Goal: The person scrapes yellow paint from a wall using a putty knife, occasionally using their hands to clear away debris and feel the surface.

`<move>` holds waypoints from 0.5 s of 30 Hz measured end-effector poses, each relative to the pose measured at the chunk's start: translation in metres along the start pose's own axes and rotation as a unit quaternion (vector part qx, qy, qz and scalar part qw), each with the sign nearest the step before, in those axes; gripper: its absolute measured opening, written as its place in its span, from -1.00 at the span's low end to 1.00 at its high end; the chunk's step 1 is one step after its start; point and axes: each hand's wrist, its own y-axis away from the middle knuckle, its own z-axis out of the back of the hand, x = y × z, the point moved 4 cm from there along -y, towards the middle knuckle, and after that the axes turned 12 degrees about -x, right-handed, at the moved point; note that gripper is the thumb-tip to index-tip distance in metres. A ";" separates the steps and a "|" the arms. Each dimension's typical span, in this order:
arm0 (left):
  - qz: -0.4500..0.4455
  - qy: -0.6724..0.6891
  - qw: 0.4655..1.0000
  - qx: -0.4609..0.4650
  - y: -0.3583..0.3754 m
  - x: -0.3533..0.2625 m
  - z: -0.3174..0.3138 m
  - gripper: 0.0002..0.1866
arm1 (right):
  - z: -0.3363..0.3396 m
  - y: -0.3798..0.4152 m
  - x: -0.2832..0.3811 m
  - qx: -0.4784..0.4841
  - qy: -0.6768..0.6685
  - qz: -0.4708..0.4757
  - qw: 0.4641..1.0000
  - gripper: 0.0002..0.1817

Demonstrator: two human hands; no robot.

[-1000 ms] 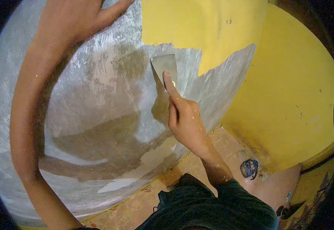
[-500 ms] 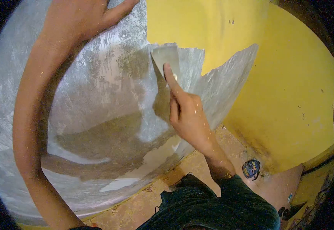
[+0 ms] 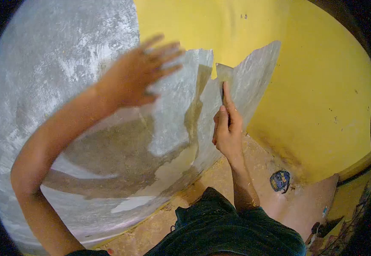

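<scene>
Between the left hand [image 3: 140, 74] and the scraper [image 3: 225, 73] lies a strip of grey wall [image 3: 174, 115] where a hand could pass sideways; the wall itself stops any move forward. The left forearm [image 3: 62, 136] bars the way across the left side; above it the grey wall offers open room, as does the part enclosed by both arms, closed off below by the shirt [image 3: 236, 232]. Right of the right hand [image 3: 228, 134] there is a gap, bounded by the yellow wall [image 3: 321, 98]; lower down, the gap opens onto the floor [image 3: 258, 160], where a dark blue object [image 3: 280, 181] stands in the way near that wall.
</scene>
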 end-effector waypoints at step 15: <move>0.224 -0.444 0.857 -0.133 0.017 0.070 0.125 -0.15 | -0.050 -0.030 0.029 -0.001 0.063 0.130 0.990 -0.31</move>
